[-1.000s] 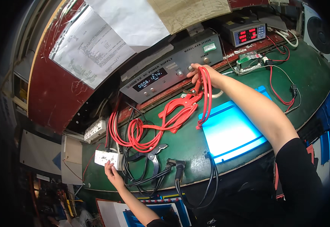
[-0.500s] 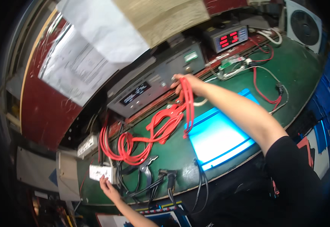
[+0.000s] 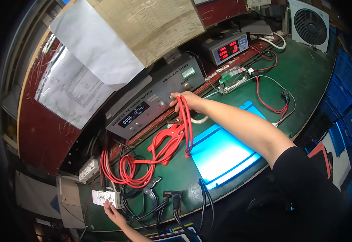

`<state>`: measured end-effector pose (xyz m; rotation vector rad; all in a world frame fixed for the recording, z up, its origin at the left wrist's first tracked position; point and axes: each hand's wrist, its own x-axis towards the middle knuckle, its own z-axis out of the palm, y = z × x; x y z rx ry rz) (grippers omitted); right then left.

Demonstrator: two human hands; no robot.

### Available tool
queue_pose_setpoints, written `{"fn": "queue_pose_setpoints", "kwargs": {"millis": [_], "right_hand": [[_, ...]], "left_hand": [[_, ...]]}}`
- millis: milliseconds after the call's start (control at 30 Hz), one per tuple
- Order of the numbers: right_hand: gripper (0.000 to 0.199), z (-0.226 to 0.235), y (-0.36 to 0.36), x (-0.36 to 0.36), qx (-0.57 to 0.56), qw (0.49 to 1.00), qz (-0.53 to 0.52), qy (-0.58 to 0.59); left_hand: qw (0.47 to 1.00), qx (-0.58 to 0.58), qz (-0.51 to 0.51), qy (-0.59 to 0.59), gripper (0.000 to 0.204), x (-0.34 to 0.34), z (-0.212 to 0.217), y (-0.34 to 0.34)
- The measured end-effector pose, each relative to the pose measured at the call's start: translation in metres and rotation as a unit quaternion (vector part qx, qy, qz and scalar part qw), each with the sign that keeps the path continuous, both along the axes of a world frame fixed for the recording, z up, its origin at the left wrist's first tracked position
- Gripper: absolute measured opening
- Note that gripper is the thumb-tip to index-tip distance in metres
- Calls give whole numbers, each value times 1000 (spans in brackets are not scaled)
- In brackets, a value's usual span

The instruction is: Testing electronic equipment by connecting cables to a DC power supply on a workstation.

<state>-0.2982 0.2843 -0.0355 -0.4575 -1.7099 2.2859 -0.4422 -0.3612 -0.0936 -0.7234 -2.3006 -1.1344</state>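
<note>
My right hand (image 3: 186, 101) is closed round a doubled length of red cable (image 3: 188, 133) at the front of the grey power supply (image 3: 147, 97). Its fingertips are close to a small knob, and whether they touch it I cannot tell. From there the cable runs to a pair of red clamps (image 3: 166, 143) and loose coils on the green bench. At the lower left, my left hand (image 3: 114, 213) has its fingers out at the edge of a white box (image 3: 103, 197) with a printed face, holding nothing. Black-handled clamps (image 3: 149, 193) with black cables lie beside it.
A shiny blue-edged panel (image 3: 224, 151) lies under my right forearm. Behind it are a small circuit board (image 3: 231, 76), a meter with red digits (image 3: 228, 48) and a fan (image 3: 311, 25). A white socket strip (image 3: 88, 170) stands at left; black plugs (image 3: 172, 197) lie at the front edge.
The whole view has shifted a little, so the bench sits lower and further left. My right hand still has the red cable at the power supply; my left hand stays by the white box.
</note>
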Motion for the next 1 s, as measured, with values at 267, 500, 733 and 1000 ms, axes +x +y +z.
{"fn": "queue_pose_setpoints", "kwargs": {"millis": [267, 500, 733, 1000], "right_hand": [[60, -1, -1, -7, 31, 1000, 6, 4], [55, 2, 0, -1, 22, 1000, 4, -19], [54, 1, 1, -1, 11, 1000, 4, -16], [53, -7, 5, 1, -3, 999, -1, -34]], "left_hand": [[999, -22, 10, 20, 14, 3, 6, -3], [999, -22, 18, 15, 14, 8, 8, 7], [1000, -15, 23, 3, 14, 11, 8, 8], [998, -41, 47, 24, 14, 14, 13, 21]]}}
